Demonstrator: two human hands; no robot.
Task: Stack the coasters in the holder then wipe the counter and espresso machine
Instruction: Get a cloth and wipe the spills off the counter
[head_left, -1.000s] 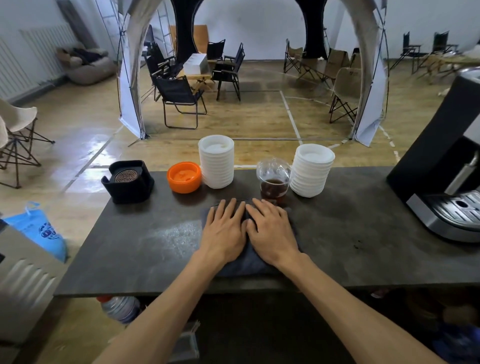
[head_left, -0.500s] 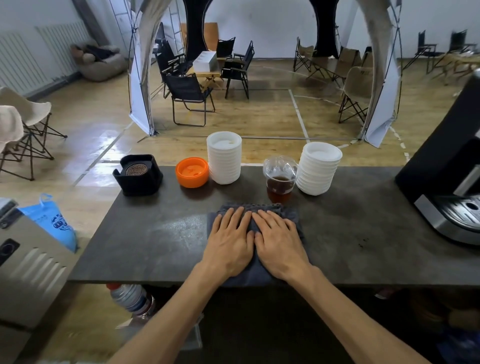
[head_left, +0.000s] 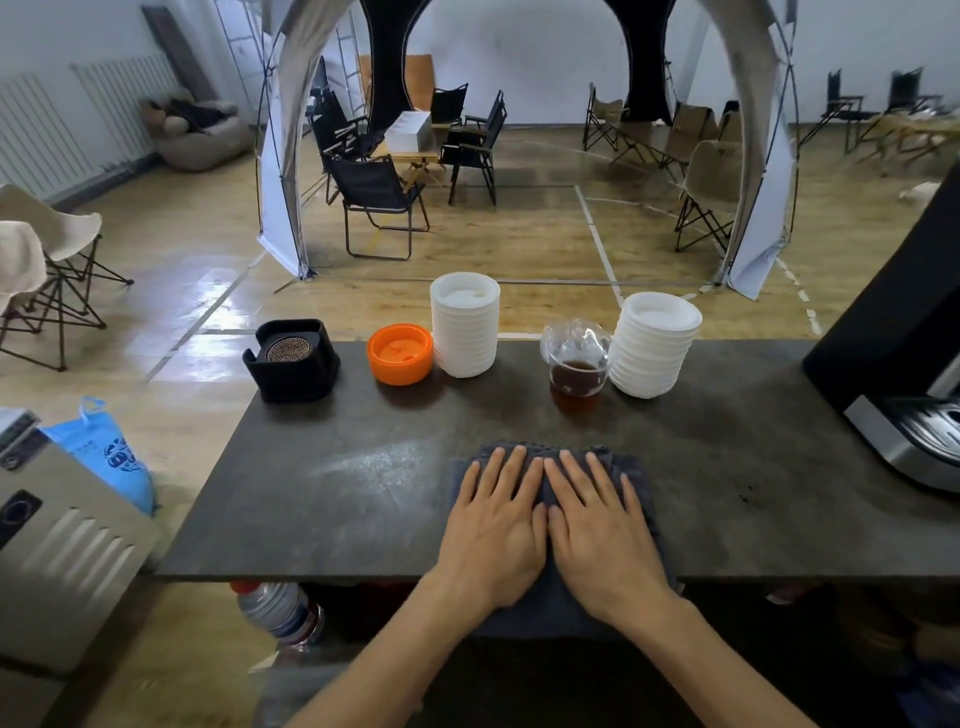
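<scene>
A dark grey cloth (head_left: 636, 475) lies on the grey counter (head_left: 322, 499) at its near edge, and part of it hangs over that edge. My left hand (head_left: 496, 525) and my right hand (head_left: 597, 525) press flat on the cloth side by side, fingers straight. The black coaster holder (head_left: 293, 361) stands at the far left of the counter with round patterned coasters (head_left: 287, 348) stacked in it. The espresso machine (head_left: 904, 364), black with a steel drip tray, stands at the right edge of the view.
Along the counter's far edge stand an orange lid (head_left: 400, 353), a tall stack of white lids (head_left: 465, 325), a clear cup of dark drink (head_left: 576, 366) and a second white stack (head_left: 652, 343). A damp streak (head_left: 379, 462) shows left of the cloth.
Both hands have drawn the cloth back toward me, from just before the drink cup to the near edge of the counter. A damp streak now shows left of the cloth.
</scene>
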